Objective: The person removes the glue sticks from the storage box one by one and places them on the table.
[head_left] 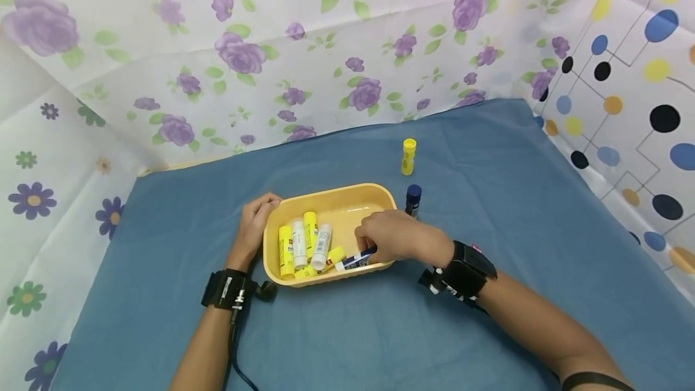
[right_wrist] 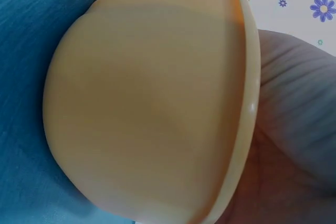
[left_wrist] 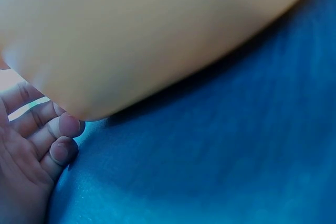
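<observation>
My left hand (head_left: 254, 222) grips the left end of a yellow plastic basket (head_left: 347, 193); in the left wrist view its fingers (left_wrist: 68, 125) curl against the basket wall (left_wrist: 131, 40). My right hand (head_left: 399, 235) reaches over the right rim, fingers bent down inside. It pinches a dark blue and white glue stick (head_left: 355, 259) near its blue end, the fingertips partly hidden. In the left half of the basket lie several yellow glue sticks (head_left: 286, 252) and white ones (head_left: 299, 245). In the right wrist view, the basket's outer wall (right_wrist: 142, 103) covers the fingers, leaving the palm (right_wrist: 289, 129) visible.
Behind the right hand a dark blue glue stick (head_left: 413, 199) stands upright, its lower part hidden. Farther back stands a yellow glue stick (head_left: 408, 157). Blue cloth (head_left: 336, 336) covers the table, with patterned sheets (head_left: 260, 89) around it. A cable (head_left: 233, 343) runs along the left forearm.
</observation>
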Demonstrator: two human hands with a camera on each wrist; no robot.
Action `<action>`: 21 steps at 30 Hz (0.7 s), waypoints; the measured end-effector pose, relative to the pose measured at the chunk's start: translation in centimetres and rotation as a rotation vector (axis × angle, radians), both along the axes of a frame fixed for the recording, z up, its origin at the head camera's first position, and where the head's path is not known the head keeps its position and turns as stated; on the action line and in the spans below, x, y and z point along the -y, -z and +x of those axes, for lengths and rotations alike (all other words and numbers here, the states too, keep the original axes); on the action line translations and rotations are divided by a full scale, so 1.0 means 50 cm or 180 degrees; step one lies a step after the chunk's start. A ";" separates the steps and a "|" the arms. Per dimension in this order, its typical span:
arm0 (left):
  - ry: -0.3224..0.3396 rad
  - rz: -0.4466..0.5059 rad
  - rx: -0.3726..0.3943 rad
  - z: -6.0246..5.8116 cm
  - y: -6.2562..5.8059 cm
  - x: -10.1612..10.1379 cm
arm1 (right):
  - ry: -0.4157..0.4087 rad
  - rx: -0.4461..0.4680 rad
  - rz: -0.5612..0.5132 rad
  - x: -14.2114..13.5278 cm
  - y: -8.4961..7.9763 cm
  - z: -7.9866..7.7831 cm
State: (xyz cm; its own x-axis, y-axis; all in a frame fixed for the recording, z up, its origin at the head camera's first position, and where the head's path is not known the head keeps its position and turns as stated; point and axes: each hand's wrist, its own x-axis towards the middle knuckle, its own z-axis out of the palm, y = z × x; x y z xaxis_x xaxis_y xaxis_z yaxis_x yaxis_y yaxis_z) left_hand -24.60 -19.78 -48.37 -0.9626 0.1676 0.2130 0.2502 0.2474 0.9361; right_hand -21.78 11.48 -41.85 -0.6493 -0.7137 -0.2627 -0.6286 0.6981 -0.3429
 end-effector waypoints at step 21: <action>-0.0122 0.0051 -0.0042 -0.015 0.035 0.007 | -0.0116 -0.0137 -0.0155 -0.009 0.007 -0.005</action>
